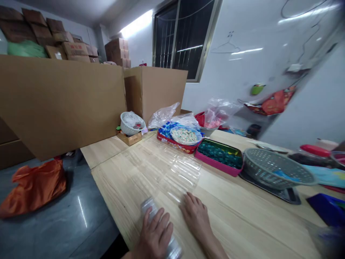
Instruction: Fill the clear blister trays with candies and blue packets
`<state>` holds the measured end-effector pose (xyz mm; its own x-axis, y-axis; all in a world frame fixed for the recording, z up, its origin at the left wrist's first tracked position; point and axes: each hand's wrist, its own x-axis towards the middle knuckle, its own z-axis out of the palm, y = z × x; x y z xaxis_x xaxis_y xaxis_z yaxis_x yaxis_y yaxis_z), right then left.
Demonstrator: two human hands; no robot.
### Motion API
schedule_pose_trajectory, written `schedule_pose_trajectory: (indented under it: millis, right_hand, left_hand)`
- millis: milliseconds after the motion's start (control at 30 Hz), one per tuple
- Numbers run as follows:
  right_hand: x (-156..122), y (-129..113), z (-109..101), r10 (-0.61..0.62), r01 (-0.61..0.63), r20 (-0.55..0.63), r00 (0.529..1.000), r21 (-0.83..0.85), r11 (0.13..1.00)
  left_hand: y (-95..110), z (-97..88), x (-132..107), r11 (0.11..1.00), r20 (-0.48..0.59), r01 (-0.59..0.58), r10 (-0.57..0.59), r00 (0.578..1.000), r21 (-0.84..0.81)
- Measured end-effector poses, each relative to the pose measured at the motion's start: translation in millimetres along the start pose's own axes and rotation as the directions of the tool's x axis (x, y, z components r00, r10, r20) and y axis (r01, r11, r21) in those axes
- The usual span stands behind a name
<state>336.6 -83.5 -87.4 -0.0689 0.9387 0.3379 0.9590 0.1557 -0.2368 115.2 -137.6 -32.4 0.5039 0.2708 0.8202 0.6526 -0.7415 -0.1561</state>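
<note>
Here we are at the table (242,223), and the action is all on the clear plastic sheet (175,169), lying flat along the wood with its near end curled into a tight roll! The left hand (155,232) is clamped over that roll, fingers (159,225) wrapped across the top, with plastic poking out on either side. Right beside it, the right hand (195,216) is open, palm down and fingers spread, its fingertips at the sheet's near edge, holding nothing.

Just past the sheet's far end, a red tray (175,145) carries a white bowl of pale sweets (185,136). To the right of the sheet sits a pink tray of teal-wrapped sweets (218,154), and further right again, a grey plastic basket (277,169) rests on a dark metal tray (288,196). Beyond the far end and to the left, a white basket (132,123) is perched on a small wooden box (129,139). Well left of the sheet, an orange bag (33,189) lies on the floor (81,233).
</note>
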Motion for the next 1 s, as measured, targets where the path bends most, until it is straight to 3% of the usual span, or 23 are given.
schedule_pose_trajectory:
  millis: [100,167,267,333,400,467,600,733,900,1000]
  right_hand:
    - [10,-14,1,0.055,-0.055,-0.005,0.998,-0.024,0.998]
    - [13,-21,-2,0.096,-0.095,-0.017,0.995,0.012,0.995]
    - [10,-32,-19,0.141,-0.125,-0.049,0.989,0.243,0.962]
    - [0,-43,-42,0.122,-0.114,0.021,0.992,0.533,0.838]
    - [-16,-56,-70,0.01,-0.154,0.187,0.982,0.778,0.608]
    - [-33,-68,-94,-0.103,-0.261,0.33,0.938,0.873,0.413]
    - [-61,-75,-116,-0.1,-0.459,0.479,0.872,0.871,0.175]
    - [-74,-64,-120,-0.022,-0.535,0.535,0.845,0.845,0.005]
    - [-88,-57,-124,0.083,-0.554,0.56,0.824,0.828,-0.089]
    - [-93,-58,-124,0.183,-0.551,0.553,0.813,0.832,-0.062]
  left_hand:
    - [1,11.5,-7,0.996,-0.083,0.069,-0.073,0.994,-0.048]
    - [3,15.5,-10,0.993,-0.065,0.08,-0.085,0.994,-0.085]
    - [5,10.3,-8,0.988,-0.011,0.087,-0.089,0.996,-0.128]
    - [5,2.5,-3,0.982,0.006,0.106,-0.106,0.994,-0.154]
    - [7,-4.7,1,0.978,0.031,0.123,-0.119,0.992,-0.17]
    - [10,-8.5,2,0.975,0.037,0.128,-0.123,0.992,-0.183]
    - [25,-3.4,-2,0.973,0.001,0.077,-0.079,0.997,-0.217]
    - [41,11.2,0,0.963,-0.041,0.025,-0.037,0.998,-0.268]
    - [50,20.8,9,0.944,-0.091,-0.038,0.008,0.996,-0.329]
    - [52,17.5,13,0.928,-0.052,-0.035,0.017,0.998,-0.371]
